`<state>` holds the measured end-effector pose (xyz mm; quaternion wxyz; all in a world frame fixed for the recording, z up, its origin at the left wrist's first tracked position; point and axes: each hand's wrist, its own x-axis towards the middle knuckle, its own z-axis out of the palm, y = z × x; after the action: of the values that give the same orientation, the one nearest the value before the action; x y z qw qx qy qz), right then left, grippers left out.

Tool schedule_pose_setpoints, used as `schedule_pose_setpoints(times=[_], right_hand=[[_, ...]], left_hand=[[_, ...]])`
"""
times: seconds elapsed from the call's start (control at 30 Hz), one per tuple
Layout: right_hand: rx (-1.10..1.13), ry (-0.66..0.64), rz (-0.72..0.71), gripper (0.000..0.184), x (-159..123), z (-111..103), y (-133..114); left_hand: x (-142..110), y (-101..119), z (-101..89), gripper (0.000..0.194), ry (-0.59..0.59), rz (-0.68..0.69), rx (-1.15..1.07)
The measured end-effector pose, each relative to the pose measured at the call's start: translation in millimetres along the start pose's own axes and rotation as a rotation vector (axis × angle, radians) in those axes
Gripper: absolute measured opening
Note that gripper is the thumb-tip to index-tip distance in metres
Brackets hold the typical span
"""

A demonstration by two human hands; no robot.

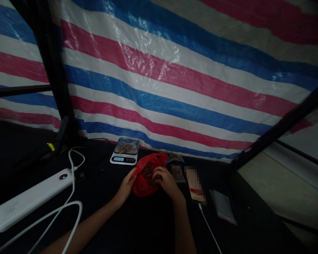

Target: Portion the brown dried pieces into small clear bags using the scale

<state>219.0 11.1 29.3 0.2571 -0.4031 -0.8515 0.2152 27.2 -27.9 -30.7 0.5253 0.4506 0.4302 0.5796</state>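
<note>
A red plastic bag (141,188) stands with its mouth open on the dark table, holding many small brown pieces (147,173) too dim to name. My left hand (125,187) grips the bag's left edge, fingers closed on the plastic. Over the right side of the mouth, my right hand (166,180) reaches in with its fingers curled at the brown pieces; what lies between the fingertips is hidden. Just behind the bag is a white digital scale (124,159), with a clear packet of brownish pieces (125,147) on its plate.
Filled clear packets (178,173) lie right of the red bag. Beyond them are a partly blurred phone (194,185) on a white cable and flat clear bags (223,206). A white power bank (33,199) with looping cable lies left. Striped sheeting (161,95) hangs behind.
</note>
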Motion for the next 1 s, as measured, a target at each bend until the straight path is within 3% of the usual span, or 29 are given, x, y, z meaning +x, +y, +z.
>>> schedule_pose_setpoints(times=[0.2,0.33,0.57,0.87,1.0], right_hand=[[0.105,0.007,0.126,0.045,-4,-3,12],[0.098,-0.002,0.177,0.039,-4,-3,20],[0.097,-0.117,0.086,0.038,2,7,11],[0.208,-0.205,-0.015,0.039,6,22,-13],[0.309,-0.246,0.001,0.036,8,38,-21]], left_hand=[[-4,-6,4.9,0.050,-0.022,-0.015,-0.100],[-2,-7,2.0,0.053,0.093,-0.036,-0.161],[0,-5,3.8,0.054,0.164,-0.092,-0.290],[-5,20,8.5,0.038,0.296,-0.068,-0.393],[-9,35,10.5,0.042,0.286,-0.024,-0.428]])
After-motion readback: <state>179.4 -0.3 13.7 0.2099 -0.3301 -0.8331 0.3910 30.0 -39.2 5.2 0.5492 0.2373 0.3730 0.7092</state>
